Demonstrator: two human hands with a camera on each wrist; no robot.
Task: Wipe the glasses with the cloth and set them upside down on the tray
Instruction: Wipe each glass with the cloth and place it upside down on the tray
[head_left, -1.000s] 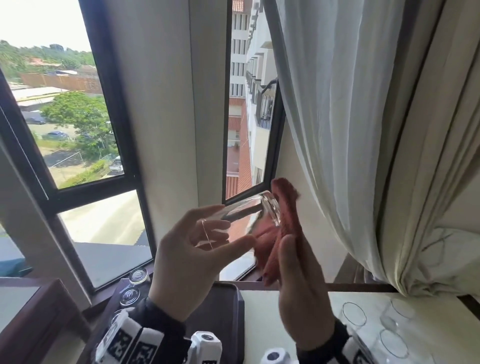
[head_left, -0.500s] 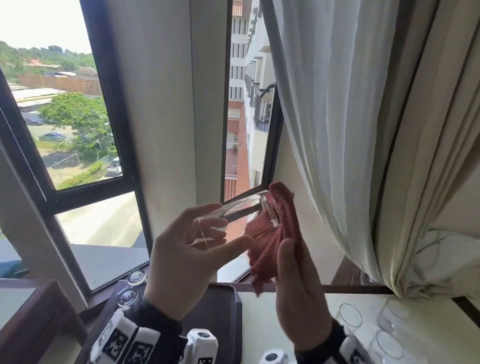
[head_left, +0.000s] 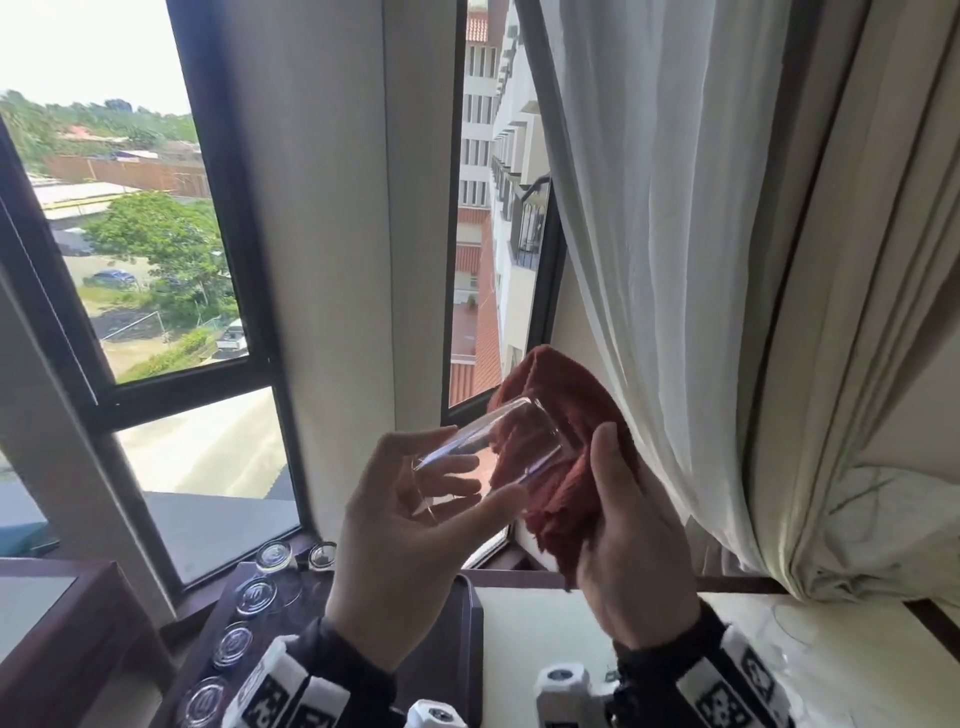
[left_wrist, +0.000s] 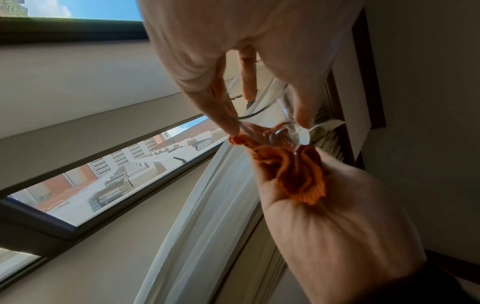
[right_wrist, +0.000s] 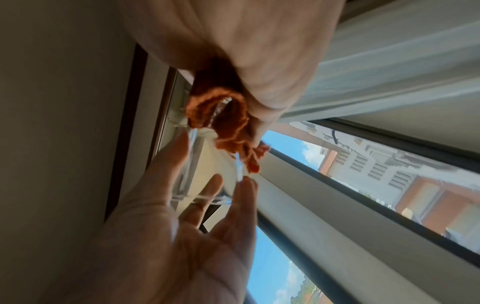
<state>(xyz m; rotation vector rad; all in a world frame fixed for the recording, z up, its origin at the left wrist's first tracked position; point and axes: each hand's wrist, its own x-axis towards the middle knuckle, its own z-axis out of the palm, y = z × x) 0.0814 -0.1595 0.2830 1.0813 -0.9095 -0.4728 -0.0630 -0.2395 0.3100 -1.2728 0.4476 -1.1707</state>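
Five or so wiped glasses (head_left: 255, 595) upturned on the dark tray (head_left: 470, 644), lower left of the head view; toward centre, left hand (head_left: 402, 564) with thumb and fingertips curled round the base end of a clear glass (head_left: 488, 454), held sideways in mid-air; right of that, red cloth (head_left: 563, 457) bunched against its mouth, gripped in the right hand (head_left: 631, 561); wiping under way, inverting onto tray not yet done; far lower right, faint glass rim (head_left: 795, 626) on pale counter, count unclear.

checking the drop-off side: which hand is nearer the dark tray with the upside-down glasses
Left. The left hand, holding the glass, is above the tray; the right hand is off to its right.
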